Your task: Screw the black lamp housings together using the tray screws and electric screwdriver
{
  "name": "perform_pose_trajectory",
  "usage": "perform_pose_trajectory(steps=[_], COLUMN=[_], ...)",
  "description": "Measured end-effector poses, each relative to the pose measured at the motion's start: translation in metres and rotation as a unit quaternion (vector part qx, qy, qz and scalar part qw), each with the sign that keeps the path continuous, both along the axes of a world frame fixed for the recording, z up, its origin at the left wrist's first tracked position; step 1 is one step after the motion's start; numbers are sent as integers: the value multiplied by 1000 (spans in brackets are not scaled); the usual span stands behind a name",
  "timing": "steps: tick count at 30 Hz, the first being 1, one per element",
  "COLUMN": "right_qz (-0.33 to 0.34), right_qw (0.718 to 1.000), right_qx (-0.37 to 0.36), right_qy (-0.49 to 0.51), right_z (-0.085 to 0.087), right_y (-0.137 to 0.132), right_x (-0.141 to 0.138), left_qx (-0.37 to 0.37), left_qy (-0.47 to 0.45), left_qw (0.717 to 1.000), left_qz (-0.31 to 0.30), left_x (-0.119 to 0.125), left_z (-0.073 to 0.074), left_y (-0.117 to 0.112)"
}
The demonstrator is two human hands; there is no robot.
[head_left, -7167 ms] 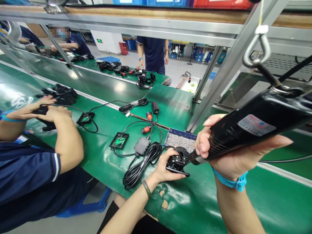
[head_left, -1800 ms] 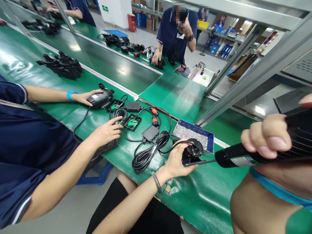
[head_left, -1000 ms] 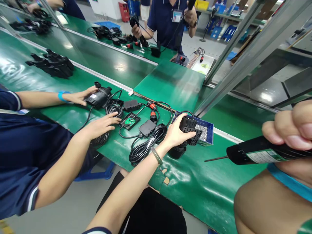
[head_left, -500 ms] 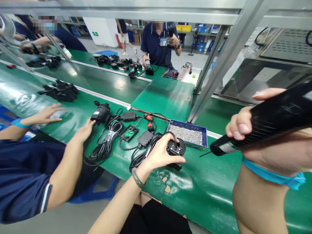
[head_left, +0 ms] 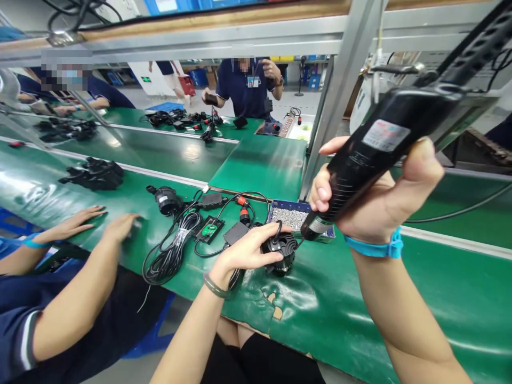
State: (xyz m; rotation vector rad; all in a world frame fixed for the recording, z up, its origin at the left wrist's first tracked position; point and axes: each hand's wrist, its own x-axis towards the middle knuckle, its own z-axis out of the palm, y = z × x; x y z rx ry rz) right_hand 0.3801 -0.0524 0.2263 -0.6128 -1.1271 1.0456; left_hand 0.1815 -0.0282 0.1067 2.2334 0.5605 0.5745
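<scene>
Overhead, right hand gripping tilted screwdriver.

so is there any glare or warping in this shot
Head view: light glares off the green belt; the wide lens bends the frame rail and swells the screwdriver in the right hand; the left hand on the pump looks sharp.

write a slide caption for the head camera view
Left hand steadies a black pump on the green belt; right hand aims an electric screwdriver at it, beside a screw tray.
</scene>
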Motion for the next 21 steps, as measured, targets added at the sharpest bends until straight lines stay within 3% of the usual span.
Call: perform_pose_trajectory(steps=[4, 8, 12, 21], right_qz=[51, 102, 173, 213], right_qw=[998, 995, 984, 977], right_qx=[14, 2, -9, -16], right_qy=[16, -7, -40, -21], right_z=[-4, -3, -1, -5], right_y=[4, 4, 1, -3], right_x=[-5, -8, -10, -10], left_qx=[36, 65, 67, 72], left_qy=[12, 43, 44, 17], left_qw=[999, 995, 993, 994], left_qz=[4, 68, 81, 86], left_x=[6, 15, 19, 19], left_z=[-13, -23, -25, -29], left_y=[1, -4, -8, -13])
